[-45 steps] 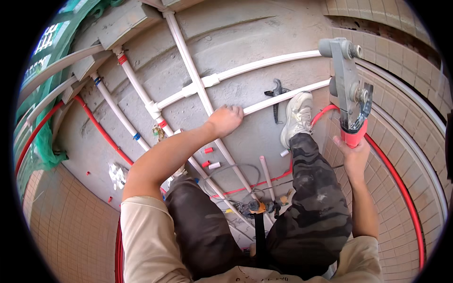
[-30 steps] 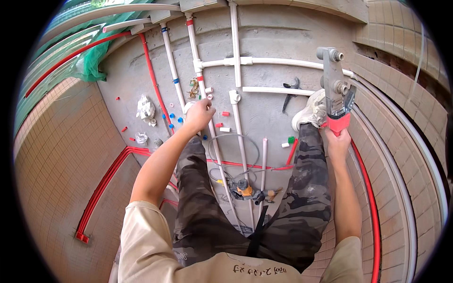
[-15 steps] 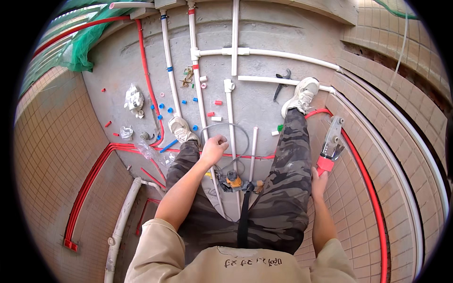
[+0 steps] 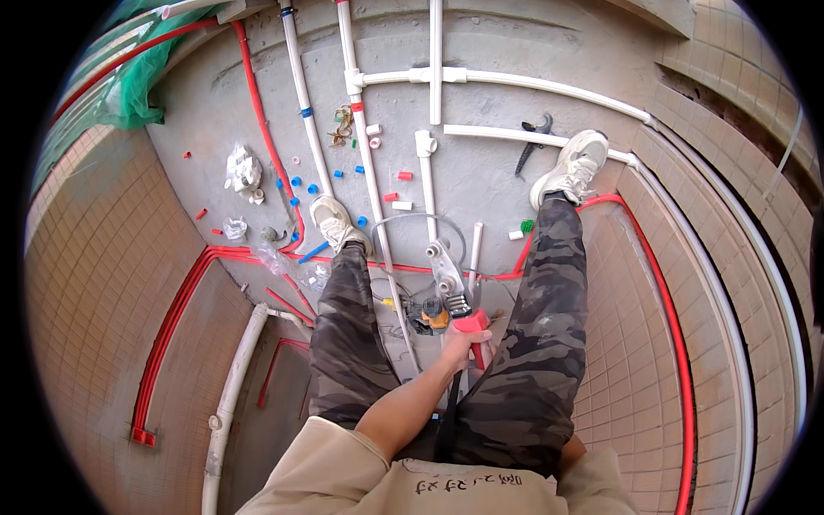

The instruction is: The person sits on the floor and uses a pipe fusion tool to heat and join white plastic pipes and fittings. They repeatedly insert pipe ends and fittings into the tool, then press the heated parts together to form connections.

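Note:
My left hand [image 4: 465,343] grips the red handle of a tool [image 4: 445,279] with a grey metal head and two round fittings, held between my thighs. Just beyond it, a black-and-yellow device [image 4: 429,313] with cables lies among white pipes. Of my right arm only a bit of forearm [image 4: 573,451] shows beside my right thigh; that hand is hidden. Further ahead, a loose-ended white pipe [image 4: 493,133] runs under my right shoe [image 4: 566,172], near a black cutter [image 4: 536,127]. A white tee fitting [image 4: 426,144] tops the middle pipe.
Red pipes [image 4: 245,60] and white pipes [image 4: 296,77] cross the concrete floor [image 4: 206,172]. Small coloured fittings [image 4: 403,175] and white bags [image 4: 243,172] lie scattered. Tiled walls [image 4: 94,257] stand on both sides, green netting [image 4: 129,99] at upper left, a thick white drainpipe [image 4: 236,378] at lower left.
The red-handled tool passed from my right hand to my left and moved from the right to between my legs. My left hand left the white pipe earlier; my right hand dropped from view.

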Motion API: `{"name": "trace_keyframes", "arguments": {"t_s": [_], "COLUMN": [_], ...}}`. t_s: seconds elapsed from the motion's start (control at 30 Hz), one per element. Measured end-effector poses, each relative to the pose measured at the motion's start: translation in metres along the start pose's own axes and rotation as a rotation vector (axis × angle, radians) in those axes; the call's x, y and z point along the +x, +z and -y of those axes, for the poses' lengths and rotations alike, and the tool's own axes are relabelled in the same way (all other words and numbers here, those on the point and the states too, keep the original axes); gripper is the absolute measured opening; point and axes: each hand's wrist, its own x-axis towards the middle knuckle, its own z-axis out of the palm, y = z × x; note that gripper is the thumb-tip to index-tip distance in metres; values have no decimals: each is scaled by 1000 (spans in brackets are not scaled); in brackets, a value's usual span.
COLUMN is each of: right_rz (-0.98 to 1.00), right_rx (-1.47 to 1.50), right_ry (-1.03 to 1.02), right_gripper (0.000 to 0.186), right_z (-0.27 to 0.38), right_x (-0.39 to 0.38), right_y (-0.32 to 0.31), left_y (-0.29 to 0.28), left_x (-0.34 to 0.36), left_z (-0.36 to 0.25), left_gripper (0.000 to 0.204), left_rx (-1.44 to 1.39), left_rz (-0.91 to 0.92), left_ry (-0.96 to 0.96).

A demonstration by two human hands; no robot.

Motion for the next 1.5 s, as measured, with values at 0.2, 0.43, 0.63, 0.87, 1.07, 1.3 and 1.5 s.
{"name": "trace_keyframes", "arguments": {"t_s": [0.2, 0.43, 0.63, 0.87, 1.07, 1.3, 1.5], "right_rz": [38, 261, 1203, 589, 32, -136, -294], "right_rx": [11, 224, 313, 172, 171, 351, 267], "right_ry": [-9, -843, -725, -1050, -1013, -1110, -1213], "right_gripper": [31, 40, 90, 44, 34, 26, 25], "right_z": [30, 273, 357, 396, 380, 377, 374], "right_x": [40, 35, -38, 19, 52, 106, 78], "right_y": [-39, -29, 128, 249, 340, 406, 395], "left_y": [8, 22, 49, 18, -56, -47, -100], "left_x": [27, -42, -36, 16, 171, 199, 234], "left_z": [-144, -243, -309, -414, -449, -508, -504], "left_gripper": [42, 52, 71, 74, 29, 17, 31], "left_rx": [-140, -148, 33, 1076, 1324, 886, 1258], "left_rz": [-102, 362, 740, 636, 183, 379, 336], "left_ry": [331, 425, 593, 1032, 1194, 1073, 1391]}}
